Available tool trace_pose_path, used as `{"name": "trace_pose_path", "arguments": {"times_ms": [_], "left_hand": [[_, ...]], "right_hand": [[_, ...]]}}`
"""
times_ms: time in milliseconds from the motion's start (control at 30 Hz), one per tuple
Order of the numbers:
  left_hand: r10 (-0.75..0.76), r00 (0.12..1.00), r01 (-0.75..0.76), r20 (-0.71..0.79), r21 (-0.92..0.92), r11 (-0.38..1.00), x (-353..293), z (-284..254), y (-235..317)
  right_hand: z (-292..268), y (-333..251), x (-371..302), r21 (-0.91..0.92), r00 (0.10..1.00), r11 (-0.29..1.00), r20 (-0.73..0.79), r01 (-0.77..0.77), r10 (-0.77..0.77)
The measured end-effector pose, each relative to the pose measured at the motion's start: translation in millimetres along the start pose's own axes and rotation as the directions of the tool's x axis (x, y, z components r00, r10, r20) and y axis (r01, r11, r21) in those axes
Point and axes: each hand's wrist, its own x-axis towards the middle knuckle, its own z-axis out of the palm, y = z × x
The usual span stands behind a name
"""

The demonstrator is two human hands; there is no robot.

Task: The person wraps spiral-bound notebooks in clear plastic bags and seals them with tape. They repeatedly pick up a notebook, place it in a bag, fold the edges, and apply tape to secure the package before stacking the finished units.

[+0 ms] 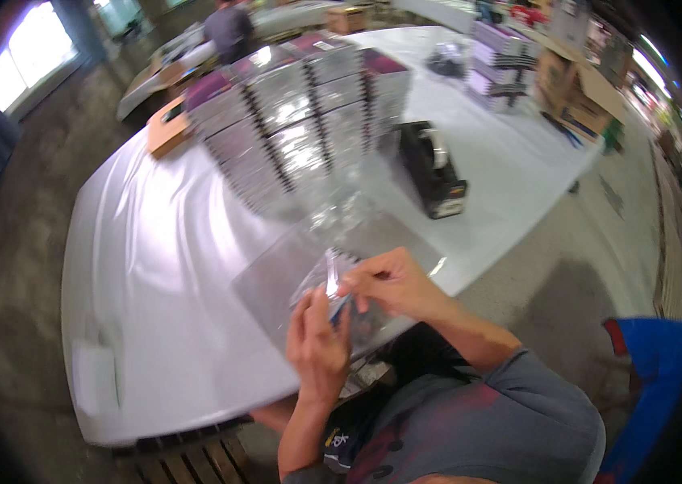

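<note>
Between my two hands is a small clear plastic packet [328, 270], shiny, with something dark and bluish in it that is too blurred to name. My left hand [318, 345] grips its near side, thumb and fingers closed around it. From the right, my right hand [396, 281] pinches the packet's edge near the top with thumb and forefinger. Below both hands a clear, greyish flat sheet [264, 278] lies at the table's near edge. Just beyond it is some crumpled clear film [339, 216].
Tall stacks of film-wrapped spiral-bound books [296, 129] stand ahead on the white-covered table [155, 323]. A black tape dispenser [431, 171] is right of them. More books [502, 68] and an open cardboard box [575, 93] are far right. Another person [229, 34] stands at the back.
</note>
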Motion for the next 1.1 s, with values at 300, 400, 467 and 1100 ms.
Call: {"name": "trace_pose_path", "arguments": {"times_ms": [300, 400, 467, 1100], "left_hand": [[-0.073, 0.997, 0.074, 0.009, -0.064, 0.995, -0.7, -3.7, -1.8], [-0.001, 1.000, 0.002, 0.028, -0.017, 1.000, 3.5, -1.6, 0.1], [0.091, 0.992, -0.098, 0.087, 0.078, 0.992, 8.8, -5.0, 3.9], [-0.059, 0.922, -0.055, 0.382, 0.282, 0.958, 38.6, -28.0, 4.1]], "right_hand": [[17.7, 18.6, 4.6, 0.055, 0.979, 0.978, -0.007, -0.203, 0.204], [15.8, 30.9, 2.6, 0.002, 0.963, 0.970, -0.113, -0.245, 0.243], [12.7, 38.6, -1.1, 0.070, 0.956, 0.960, -0.096, -0.270, 0.276], [4.4, 120.9, 7.4, -0.365, 0.969, 0.930, -0.213, 0.040, -0.125]]}}
